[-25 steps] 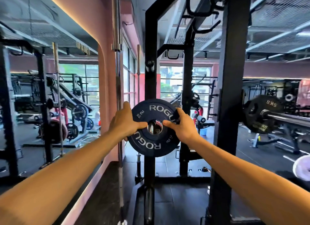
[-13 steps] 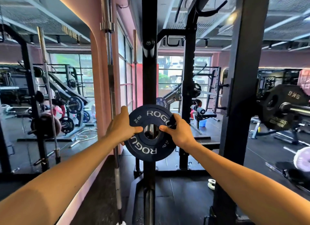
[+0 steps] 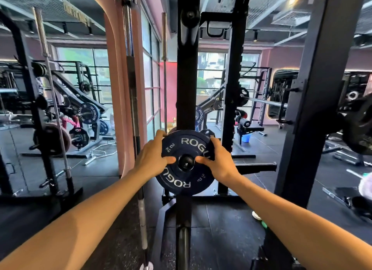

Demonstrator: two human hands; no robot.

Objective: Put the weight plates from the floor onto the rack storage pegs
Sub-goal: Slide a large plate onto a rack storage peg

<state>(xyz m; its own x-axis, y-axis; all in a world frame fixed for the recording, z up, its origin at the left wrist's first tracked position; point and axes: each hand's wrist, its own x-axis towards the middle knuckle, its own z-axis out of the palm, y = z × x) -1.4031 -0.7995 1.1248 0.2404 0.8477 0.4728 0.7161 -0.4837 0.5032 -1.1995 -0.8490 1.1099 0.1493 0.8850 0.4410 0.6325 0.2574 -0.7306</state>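
plate on the peg

the blue weight plate [image 3: 184, 163] is gripped at its edges by the left hand [image 3: 151, 158] and right hand [image 3: 219, 162], thumbs laid beside the storage peg [image 3: 186, 162] threaded through its hole, on the black upright [image 3: 187, 78] behind.

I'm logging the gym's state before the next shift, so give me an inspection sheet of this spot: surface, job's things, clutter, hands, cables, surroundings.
Surface: dark floor.
Job's things: blue plate on the upright, the peg showing through its hole.
Clutter: white and green item on the floor by the right post; what it is, cannot tell.
Hands: left hand and right hand grip the plate's edges, thumbs by the hole.
Cables: nothing seen.
Surroundings: barbell standing at left beside a pink wall; windows behind; blue bucket further back.
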